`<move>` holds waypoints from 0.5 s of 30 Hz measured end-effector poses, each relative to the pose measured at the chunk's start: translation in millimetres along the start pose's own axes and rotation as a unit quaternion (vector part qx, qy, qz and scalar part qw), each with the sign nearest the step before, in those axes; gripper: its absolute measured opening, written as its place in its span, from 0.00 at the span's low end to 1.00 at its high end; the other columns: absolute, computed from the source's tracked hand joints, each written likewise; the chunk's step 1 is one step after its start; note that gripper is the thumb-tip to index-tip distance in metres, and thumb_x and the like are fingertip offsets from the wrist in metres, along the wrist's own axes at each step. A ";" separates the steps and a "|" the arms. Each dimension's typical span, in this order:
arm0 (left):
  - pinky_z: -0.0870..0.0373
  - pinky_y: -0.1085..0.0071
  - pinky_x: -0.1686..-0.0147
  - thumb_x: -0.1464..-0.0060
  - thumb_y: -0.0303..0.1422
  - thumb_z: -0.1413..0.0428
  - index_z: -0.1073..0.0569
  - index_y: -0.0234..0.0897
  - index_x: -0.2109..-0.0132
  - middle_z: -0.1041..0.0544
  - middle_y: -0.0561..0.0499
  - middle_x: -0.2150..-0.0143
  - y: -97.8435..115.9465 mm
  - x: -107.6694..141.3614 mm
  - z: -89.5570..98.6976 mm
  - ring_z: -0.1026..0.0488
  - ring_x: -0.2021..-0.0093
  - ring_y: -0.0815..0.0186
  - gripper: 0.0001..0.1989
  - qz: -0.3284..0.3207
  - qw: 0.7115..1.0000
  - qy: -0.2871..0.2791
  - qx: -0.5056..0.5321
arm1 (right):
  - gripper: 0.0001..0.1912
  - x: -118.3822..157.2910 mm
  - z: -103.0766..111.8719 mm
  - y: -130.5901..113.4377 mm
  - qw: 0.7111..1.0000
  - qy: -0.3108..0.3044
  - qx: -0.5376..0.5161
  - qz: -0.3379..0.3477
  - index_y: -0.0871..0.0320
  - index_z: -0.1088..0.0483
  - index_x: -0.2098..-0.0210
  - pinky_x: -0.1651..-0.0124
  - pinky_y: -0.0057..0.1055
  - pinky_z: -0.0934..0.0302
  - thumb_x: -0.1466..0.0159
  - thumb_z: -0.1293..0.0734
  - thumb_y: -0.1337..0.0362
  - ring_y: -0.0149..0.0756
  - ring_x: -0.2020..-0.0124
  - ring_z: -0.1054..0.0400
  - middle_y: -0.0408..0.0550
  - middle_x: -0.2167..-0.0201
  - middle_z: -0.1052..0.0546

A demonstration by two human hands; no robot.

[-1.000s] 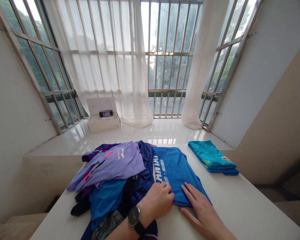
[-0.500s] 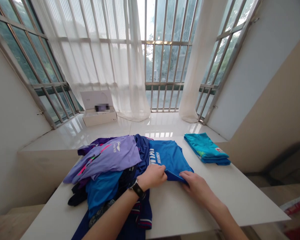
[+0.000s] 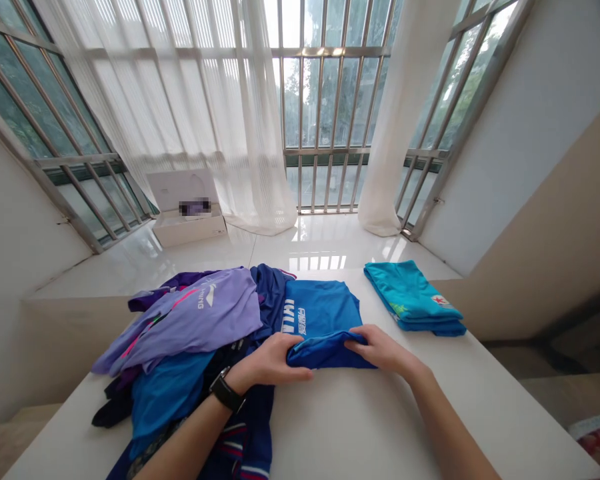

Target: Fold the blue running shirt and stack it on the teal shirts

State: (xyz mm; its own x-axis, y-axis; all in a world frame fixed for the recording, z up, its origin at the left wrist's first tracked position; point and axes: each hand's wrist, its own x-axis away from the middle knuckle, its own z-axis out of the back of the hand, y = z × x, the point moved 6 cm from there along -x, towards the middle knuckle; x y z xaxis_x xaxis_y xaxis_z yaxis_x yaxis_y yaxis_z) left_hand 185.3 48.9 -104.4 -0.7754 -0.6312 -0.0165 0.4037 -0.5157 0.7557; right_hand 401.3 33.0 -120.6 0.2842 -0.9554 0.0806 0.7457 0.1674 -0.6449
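now the bottom of the blue t-shirt [image 3: 323,310] lies doubled up just below its white print [image 3: 294,317], mid-desk [image 3: 350,427], the left hand [image 3: 270,360] and right hand [image 3: 383,348] half-closed, pinching the fold's two ends.

A blue T-shirt [image 3: 323,313] lies flat on a white table [image 3: 430,413], white lettering facing up, its near edge turned back over itself in a fold at 6 o'clock. A heap of clothes [image 3: 190,320] touches it at 9 o'clock; the shirt's upper part lies smooth.
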 end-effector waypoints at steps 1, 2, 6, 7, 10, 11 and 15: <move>0.45 0.75 0.72 0.46 0.40 0.41 0.33 0.36 0.71 0.38 0.58 0.74 -1.2 -0.2 0.6 0.42 0.72 0.71 0.14 0.008 1.000 0.003 0.012 | 0.18 0.5 -0.8 1.6 1.000 0.003 -0.005 0.000 0.57 0.31 0.77 0.69 0.28 0.48 0.36 0.40 0.55 0.31 0.73 0.43 0.39 0.78 0.31; 0.45 0.75 0.72 0.44 0.38 0.44 0.33 0.36 0.71 0.38 0.58 0.74 -3.3 -0.8 1.4 0.42 0.72 0.71 0.12 0.020 0.999 0.011 0.026 | 0.18 1.2 -1.1 3.1 1.000 0.009 -0.010 -0.001 0.57 0.31 0.77 0.69 0.28 0.48 0.35 0.40 0.55 0.31 0.73 0.44 0.38 0.78 0.32; 0.47 0.74 0.72 0.39 0.38 0.50 0.36 0.36 0.71 0.41 0.57 0.74 -11.5 -3.9 5.1 0.46 0.72 0.71 0.14 0.060 0.995 0.045 0.065 | 0.20 4.0 0.8 9.7 0.998 0.049 -0.033 -0.006 0.57 0.31 0.75 0.70 0.29 0.48 0.34 0.40 0.50 0.31 0.74 0.43 0.39 0.78 0.30; 0.47 0.74 0.72 0.39 0.38 0.50 0.37 0.36 0.72 0.42 0.58 0.74 -12.8 -4.7 5.4 0.46 0.72 0.71 0.14 0.065 0.994 0.048 0.070 | 0.21 4.2 1.2 12.2 0.997 0.059 -0.039 -0.011 0.57 0.31 0.75 0.69 0.29 0.47 0.34 0.40 0.49 0.31 0.73 0.42 0.40 0.77 0.29; 0.48 0.73 0.72 0.38 0.38 0.51 0.39 0.37 0.72 0.42 0.58 0.74 -16.3 -6.5 6.1 0.46 0.72 0.70 0.14 0.078 0.992 0.063 0.082 | 0.22 2.7 0.6 21.5 0.995 0.082 -0.049 -0.031 0.56 0.30 0.74 0.68 0.30 0.45 0.34 0.40 0.46 0.33 0.72 0.39 0.41 0.75 0.27; 0.48 0.73 0.72 0.38 0.38 0.51 0.40 0.37 0.71 0.42 0.58 0.74 -17.5 -7.0 6.1 0.47 0.72 0.70 0.14 0.081 0.991 0.069 0.085 | 0.23 1.8 -0.1 24.5 0.994 0.087 -0.050 -0.036 0.56 0.30 0.74 0.68 0.30 0.45 0.34 0.40 0.45 0.34 0.72 0.39 0.41 0.76 0.27; 0.50 0.73 0.72 0.37 0.39 0.53 0.42 0.38 0.72 0.45 0.58 0.74 -22.0 -9.2 5.2 0.49 0.72 0.70 0.15 0.081 0.990 0.087 0.081 | 0.24 -1.6 -1.9 30.3 0.992 0.108 -0.042 -0.042 0.56 0.30 0.74 0.68 0.30 0.44 0.34 0.41 0.45 0.34 0.73 0.38 0.41 0.76 0.26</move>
State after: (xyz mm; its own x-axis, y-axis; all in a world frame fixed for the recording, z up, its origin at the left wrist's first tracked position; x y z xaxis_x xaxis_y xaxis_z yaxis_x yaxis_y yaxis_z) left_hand 181.0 69.1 -117.5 -0.6053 -0.7959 0.0117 0.4215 -0.3080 0.8529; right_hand 422.3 39.2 -141.7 0.0801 -0.9965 -0.0223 0.7059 0.0725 -0.7046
